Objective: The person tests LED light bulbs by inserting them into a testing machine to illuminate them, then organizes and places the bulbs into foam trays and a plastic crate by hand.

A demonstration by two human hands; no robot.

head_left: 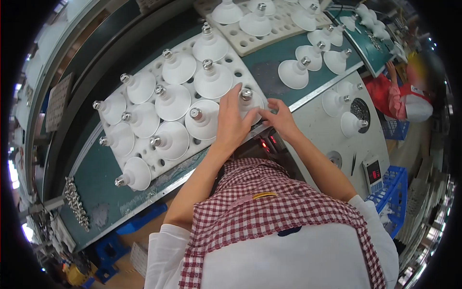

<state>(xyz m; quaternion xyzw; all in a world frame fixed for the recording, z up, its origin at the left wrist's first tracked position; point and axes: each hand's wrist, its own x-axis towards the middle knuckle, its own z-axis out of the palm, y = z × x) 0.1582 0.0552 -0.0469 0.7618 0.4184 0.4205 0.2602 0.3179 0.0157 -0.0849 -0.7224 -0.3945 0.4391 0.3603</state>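
Note:
A white cone-shaped light bulb (253, 102) with a silver screw cap sits between my two hands, at the near right corner of a white tray with holes (153, 162). My left hand (233, 120) lies along the bulb's left and near side, fingers and thumb curved about its rim. From the right, my right hand (280, 119) has bent fingers at the same rim; its fingertips are partly hidden. Several similar bulbs stand caps up in the tray. Closest to my left hand is one bulb (204, 126).
Behind is another holed tray (240, 44) with bulbs. Loose bulbs (293, 74) stand on the green belt to the right. A grey worktop (313, 127) bears more bulbs and a red-digit display (373, 174). Small metal parts (76, 204) lie left. A co-worker (399, 98) is at right.

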